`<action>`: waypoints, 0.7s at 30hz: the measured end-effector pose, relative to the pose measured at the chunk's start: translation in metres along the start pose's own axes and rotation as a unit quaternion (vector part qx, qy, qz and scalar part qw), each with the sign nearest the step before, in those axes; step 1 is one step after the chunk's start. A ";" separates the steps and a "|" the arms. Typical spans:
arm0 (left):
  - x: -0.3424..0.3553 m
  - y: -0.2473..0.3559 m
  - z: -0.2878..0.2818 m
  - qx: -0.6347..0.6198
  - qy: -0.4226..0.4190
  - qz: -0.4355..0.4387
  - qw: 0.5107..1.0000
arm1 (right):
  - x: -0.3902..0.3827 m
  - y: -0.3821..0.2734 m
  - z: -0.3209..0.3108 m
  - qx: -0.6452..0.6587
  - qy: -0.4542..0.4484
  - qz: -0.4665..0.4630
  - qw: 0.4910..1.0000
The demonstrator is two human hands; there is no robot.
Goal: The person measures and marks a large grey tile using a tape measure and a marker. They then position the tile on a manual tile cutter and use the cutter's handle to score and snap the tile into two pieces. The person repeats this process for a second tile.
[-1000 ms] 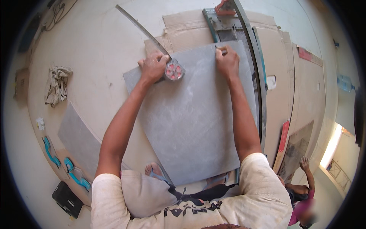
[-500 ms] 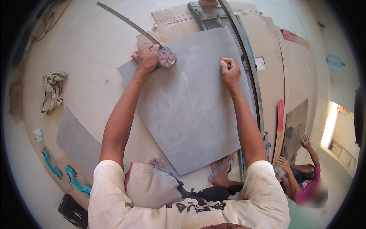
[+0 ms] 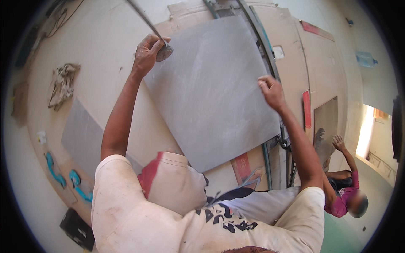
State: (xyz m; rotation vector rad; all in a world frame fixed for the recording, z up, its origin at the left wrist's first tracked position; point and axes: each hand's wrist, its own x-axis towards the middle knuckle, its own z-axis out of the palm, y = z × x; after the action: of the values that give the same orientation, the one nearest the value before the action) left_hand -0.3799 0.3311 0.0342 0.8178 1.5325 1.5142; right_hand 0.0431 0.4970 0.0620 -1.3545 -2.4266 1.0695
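My left hand (image 3: 147, 54) is closed around a tape measure (image 3: 164, 52) at the upper left corner of a large grey tile (image 3: 211, 92). The tape's metal blade (image 3: 145, 19) is drawn out and runs up and away to the left. My right hand (image 3: 272, 90) is closed in a pinch over the tile's right edge, close to a long metal rail (image 3: 258, 31). Whatever its fingers hold is too small to make out. The tile lies in front of my legs, partly over the rail's frame.
Cardboard (image 3: 325, 63) lies beyond the rail. On the left are a second grey tile (image 3: 82, 130), a crumpled cloth (image 3: 62, 86), teal suction lifters (image 3: 55, 170) and a black case (image 3: 78, 227). A person in a magenta top (image 3: 346, 200) sits at the right near a dark panel (image 3: 325, 122).
My left hand has lifted the tape measure up and leftward off the tile's surface. The right hand has moved right and slightly nearer, to the tile's edge. My body has shifted.
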 end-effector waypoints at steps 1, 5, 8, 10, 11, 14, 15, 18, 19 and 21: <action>-0.016 0.010 0.002 0.059 -0.009 0.021 0.998 | -0.001 -0.004 -0.002 0.046 -0.009 0.010 0.999; -0.088 0.032 0.025 0.080 -0.022 -0.008 0.996 | -0.019 -0.036 -0.018 0.161 -0.047 -0.004 0.986; -0.145 0.035 0.055 0.110 -0.006 -0.043 0.993 | -0.032 -0.037 -0.026 0.221 -0.079 -0.035 0.971; -0.188 0.035 0.075 0.193 -0.004 -0.057 0.979 | -0.045 -0.034 -0.030 0.277 -0.087 -0.023 0.957; -0.211 0.037 0.084 0.220 -0.006 -0.084 0.972 | -0.053 -0.034 -0.032 0.308 -0.084 -0.005 0.948; -0.282 0.033 0.111 0.241 -0.006 -0.179 0.954 | -0.087 -0.021 -0.029 0.365 -0.106 0.026 0.924; -0.302 0.032 0.122 0.233 -0.010 -0.201 0.951 | -0.099 -0.011 -0.025 0.379 -0.118 0.039 0.917; -0.353 0.035 0.154 0.222 -0.031 -0.277 0.935 | -0.131 0.020 -0.009 0.444 -0.143 0.121 0.876; -0.367 0.030 0.159 0.235 -0.048 -0.297 0.924 | -0.136 0.029 -0.007 0.469 -0.147 0.149 0.858; -0.393 0.019 0.165 0.271 -0.071 -0.294 0.914 | -0.154 0.047 -0.001 0.441 -0.154 0.173 0.867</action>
State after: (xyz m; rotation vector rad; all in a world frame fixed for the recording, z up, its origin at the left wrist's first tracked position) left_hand -0.0551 0.0624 0.1024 0.6533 1.8934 0.5834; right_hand 0.1638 0.3906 0.0611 -1.3195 -1.4337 2.2454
